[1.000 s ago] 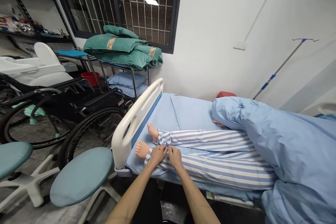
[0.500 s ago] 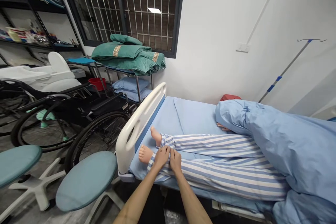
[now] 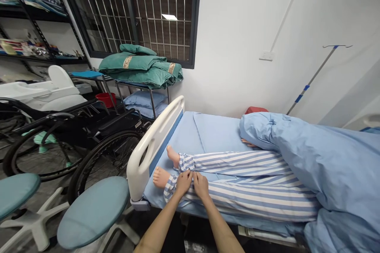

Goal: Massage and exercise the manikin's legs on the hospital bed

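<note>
A figure in blue-and-white striped trousers (image 3: 249, 189) lies on a hospital bed (image 3: 213, 130), its bare feet (image 3: 162, 176) toward the white footboard (image 3: 151, 142). A light blue quilt (image 3: 320, 158) covers its upper body. My left hand (image 3: 183, 182) and my right hand (image 3: 201, 185) sit side by side on the near trouser leg just above the ankle. Both have their fingers curled, pinching the striped cloth.
Two round teal stools (image 3: 93, 211) stand left of the bed's foot. A black wheelchair (image 3: 74, 134) is behind them. A metal cart carries folded green blankets (image 3: 139, 65). An IV pole (image 3: 314, 77) leans by the wall. A red object (image 3: 255, 110) lies beyond the quilt.
My hands have stayed on the near trouser leg and drawn closer together. The view shifted slightly as my head moved.
</note>
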`<state>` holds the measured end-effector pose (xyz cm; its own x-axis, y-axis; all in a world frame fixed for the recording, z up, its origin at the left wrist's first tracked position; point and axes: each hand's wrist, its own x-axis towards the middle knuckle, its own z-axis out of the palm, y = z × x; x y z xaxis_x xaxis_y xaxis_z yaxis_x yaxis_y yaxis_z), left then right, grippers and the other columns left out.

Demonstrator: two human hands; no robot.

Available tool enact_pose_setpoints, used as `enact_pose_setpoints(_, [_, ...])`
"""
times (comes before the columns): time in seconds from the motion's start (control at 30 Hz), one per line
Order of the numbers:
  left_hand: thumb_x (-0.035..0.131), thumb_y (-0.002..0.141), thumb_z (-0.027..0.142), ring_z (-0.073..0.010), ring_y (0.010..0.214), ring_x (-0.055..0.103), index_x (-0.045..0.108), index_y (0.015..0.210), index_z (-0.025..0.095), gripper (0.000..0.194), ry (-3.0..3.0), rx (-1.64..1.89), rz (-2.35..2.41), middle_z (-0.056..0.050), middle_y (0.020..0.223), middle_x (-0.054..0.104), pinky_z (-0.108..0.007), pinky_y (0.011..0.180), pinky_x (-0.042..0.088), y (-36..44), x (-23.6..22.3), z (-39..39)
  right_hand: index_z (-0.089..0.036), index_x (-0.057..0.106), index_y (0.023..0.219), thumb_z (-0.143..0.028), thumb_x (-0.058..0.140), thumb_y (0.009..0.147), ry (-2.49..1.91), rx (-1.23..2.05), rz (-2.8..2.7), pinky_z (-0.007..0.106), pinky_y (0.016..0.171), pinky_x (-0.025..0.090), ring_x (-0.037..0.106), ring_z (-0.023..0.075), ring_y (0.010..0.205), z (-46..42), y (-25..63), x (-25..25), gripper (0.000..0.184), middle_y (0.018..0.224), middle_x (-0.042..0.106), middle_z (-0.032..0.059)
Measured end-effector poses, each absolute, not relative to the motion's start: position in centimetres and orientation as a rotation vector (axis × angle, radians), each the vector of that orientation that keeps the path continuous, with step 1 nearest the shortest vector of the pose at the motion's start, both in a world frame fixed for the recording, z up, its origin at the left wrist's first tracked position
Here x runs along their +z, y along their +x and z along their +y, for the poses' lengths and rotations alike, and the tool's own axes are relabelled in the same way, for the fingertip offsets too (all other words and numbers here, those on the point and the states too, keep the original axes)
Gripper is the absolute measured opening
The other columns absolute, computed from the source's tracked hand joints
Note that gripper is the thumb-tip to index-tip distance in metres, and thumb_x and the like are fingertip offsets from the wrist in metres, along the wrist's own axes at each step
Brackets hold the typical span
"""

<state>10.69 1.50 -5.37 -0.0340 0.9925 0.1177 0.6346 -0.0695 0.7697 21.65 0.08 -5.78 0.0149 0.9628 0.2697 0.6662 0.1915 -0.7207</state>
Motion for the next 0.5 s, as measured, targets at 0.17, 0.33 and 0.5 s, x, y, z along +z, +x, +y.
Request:
enact_pose_setpoints(0.17, [0.038,0.086,0.028,-0.0126,0.058,0.048,0.047,0.055,0.019,0.034,1.369,1.229,1.669,0.0,0.054,0.053,-0.022,0.059,0.035,13.1,-4.9,1.6,-0.022,0.057,0.067,-0.047,0.023,0.095,-1.508,0.576,-1.537,0.028,0.058,0.034,0.059,0.0192,0.064,0.7,21.2,-6.1,0.051,0.069,0.066,0.0076])
enact_pose_setpoints(0.33, [0.043,0.086,0.025,-0.0136,0.067,0.054,0.054,0.061,0.018,0.028,1.569,1.047,1.811,-0.003,0.065,0.062,-0.023,0.065,0.033,14.9,-4.9,0.6,-0.023,0.048,0.058,-0.051,0.025,0.092,-1.468,0.595,-1.451,0.028,0.055,0.034,0.053,0.0181,0.056,1.2,23.2,-4.9,0.05,0.058,0.059,0.0048])
enact_pose_setpoints(0.5, [0.044,0.088,0.023,-0.0144,0.073,0.056,0.057,0.066,0.019,0.026,1.648,0.911,1.896,-0.004,0.073,0.067,-0.023,0.067,0.031,15.1,-4.3,0.3,-0.023,0.052,0.061,-0.046,0.028,0.092,-1.514,0.506,-1.585,0.029,0.057,0.029,0.052,0.0181,0.057,0.2,25.0,-5.4,0.046,0.058,0.059,0.0043])
